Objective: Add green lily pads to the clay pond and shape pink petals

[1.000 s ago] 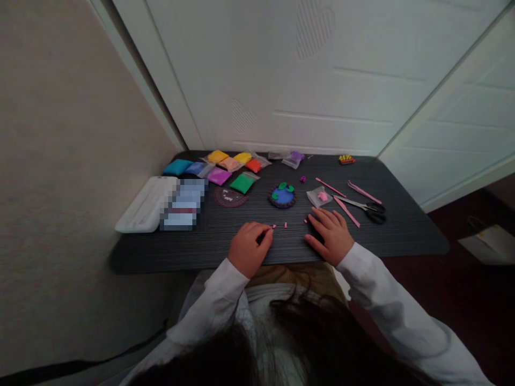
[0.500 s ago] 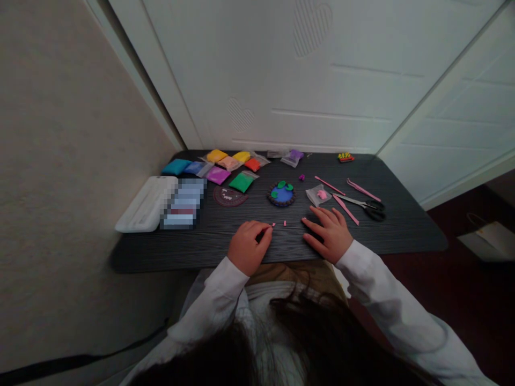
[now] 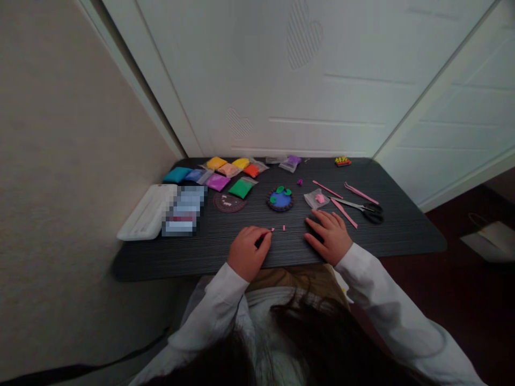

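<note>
L hand (image 3: 248, 252), lower centre of frame, has thumb + index tips together right at a tiny pink bit (image 3: 272, 229) on the dark counter (image 3: 161, 268); too small to tell if anything's pinched b/w them. Second pink bit (image 3: 284, 228) lies just right of it, prob. kept in the gap b/w hands so both can get at it. R hand (image 3: 330, 238), right of centre, palm down, fingers spread apart, no visible hold; looks like it's just resting/steadying. Round blue piece (image 3: 281, 200) w/ brown rim + green leaves sits mid-frame above the pink bits, prob. for easy view. Clear bag (image 3: 310, 200) w/ pink lump (image 3: 319, 198) is just beyond R fingertips, scissors (image 3: 372, 214) + flat pink tool (image 3: 345, 214) to its right, presumably for R-hand reach. Green packet (image 3: 240, 188) + other colours cluster upper left of counter, white tray (image 3: 148, 212) far left, prob. parked out of the way.
</note>
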A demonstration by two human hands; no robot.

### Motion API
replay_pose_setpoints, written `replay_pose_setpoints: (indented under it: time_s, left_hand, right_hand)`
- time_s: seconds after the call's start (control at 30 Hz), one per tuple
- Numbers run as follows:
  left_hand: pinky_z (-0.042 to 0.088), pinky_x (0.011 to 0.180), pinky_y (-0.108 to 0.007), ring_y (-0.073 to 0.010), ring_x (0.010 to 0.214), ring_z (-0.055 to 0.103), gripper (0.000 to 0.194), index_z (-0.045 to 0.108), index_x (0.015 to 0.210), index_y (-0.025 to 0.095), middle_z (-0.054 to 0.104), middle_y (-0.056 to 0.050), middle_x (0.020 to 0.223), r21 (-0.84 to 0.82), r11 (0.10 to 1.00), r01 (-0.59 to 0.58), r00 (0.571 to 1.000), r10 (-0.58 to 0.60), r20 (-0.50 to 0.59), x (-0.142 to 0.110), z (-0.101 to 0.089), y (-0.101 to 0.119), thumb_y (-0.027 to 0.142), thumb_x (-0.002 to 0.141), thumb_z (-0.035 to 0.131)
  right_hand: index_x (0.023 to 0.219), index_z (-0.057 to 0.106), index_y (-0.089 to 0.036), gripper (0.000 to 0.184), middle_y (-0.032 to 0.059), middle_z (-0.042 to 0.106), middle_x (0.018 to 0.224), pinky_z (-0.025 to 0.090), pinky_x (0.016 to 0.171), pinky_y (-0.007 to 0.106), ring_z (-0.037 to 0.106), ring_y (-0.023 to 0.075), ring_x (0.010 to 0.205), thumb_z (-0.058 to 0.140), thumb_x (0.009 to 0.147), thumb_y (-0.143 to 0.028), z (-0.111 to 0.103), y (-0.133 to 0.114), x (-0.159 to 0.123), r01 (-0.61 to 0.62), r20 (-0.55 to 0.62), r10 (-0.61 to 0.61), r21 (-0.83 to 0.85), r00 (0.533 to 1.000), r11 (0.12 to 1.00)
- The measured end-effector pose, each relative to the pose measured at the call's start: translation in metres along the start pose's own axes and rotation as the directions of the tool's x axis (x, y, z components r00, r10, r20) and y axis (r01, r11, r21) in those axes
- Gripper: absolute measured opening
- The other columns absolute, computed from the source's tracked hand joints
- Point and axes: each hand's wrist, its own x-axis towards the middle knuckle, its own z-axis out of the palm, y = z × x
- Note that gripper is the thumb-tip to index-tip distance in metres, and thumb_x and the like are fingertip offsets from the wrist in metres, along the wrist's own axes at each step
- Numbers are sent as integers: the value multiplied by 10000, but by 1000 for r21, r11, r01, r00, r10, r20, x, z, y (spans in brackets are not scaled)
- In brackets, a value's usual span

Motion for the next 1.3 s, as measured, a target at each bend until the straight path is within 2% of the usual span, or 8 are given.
replay_pose_setpoints:
  time_s: [0.27, 0.47, 0.63, 0.8, 1.07, 1.3]
  left_hand:
    - [431, 754, -300, -159, 784, 554, 161, 600, 802, 198, 628, -29, 795, 8, 1000, 11, 1000, -11, -5, 0, 1, 0, 256, 795, 449]
    - [427, 742, -291, -161, 781, 552, 172, 597, 806, 195, 626, -31, 792, 28, 1000, 9, 1000, -9, 9, 0, 1, -1, 269, 798, 443]
    - [419, 730, -297, -171, 763, 551, 188, 603, 815, 186, 621, -35, 776, 55, 998, 9, 1000, -9, 0, 1, 5, -5, 295, 786, 453]
    - [418, 741, -295, -165, 778, 548, 179, 597, 824, 188, 624, -33, 803, 27, 1000, -1, 1000, 1, 16, 1, 3, -5, 274, 796, 442]
    - [416, 758, -302, -160, 784, 537, 173, 588, 824, 178, 619, -35, 807, 31, 1000, 2, 1000, -3, 25, 0, 2, -4, 265, 805, 440]
    - [413, 754, -303, -158, 781, 531, 169, 587, 824, 177, 618, -34, 804, 35, 999, -5, 1000, 4, 20, 0, 2, -3, 261, 805, 441]
  right_hand:
    - [1150, 501, -210, 428, 93, 431, 1275, 196, 972, 467, 341, 247, 1181, 378, 811, -441, 0, 1, 0, -27, 11, 26, 9, 1000, 1000]
    - [1131, 514, -275, 395, 73, 420, 1284, 184, 960, 487, 327, 258, 1185, 381, 805, -455, -2, -2, 0, -4, 29, 4, -3, 1000, 1000]
    - [1189, 460, -209, 485, 90, 406, 1295, 178, 974, 467, 301, 252, 1200, 344, 809, -486, -3, -3, 1, -70, 40, 70, -23, 997, 997]
    - [1154, 487, -296, 415, 58, 395, 1302, 156, 976, 475, 290, 246, 1208, 341, 813, -483, -5, -5, 2, -26, 78, 27, -15, 997, 1000]
    - [1195, 441, -297, 436, 65, 357, 1325, 160, 975, 475, 285, 244, 1211, 345, 811, -479, -4, -6, 2, -26, 74, 28, -32, 997, 999]
    - [1207, 433, -165, 518, 78, 387, 1311, 151, 1001, 438, 289, 231, 1206, 331, 812, -485, -2, -5, 3, -75, 66, 78, -43, 995, 996]
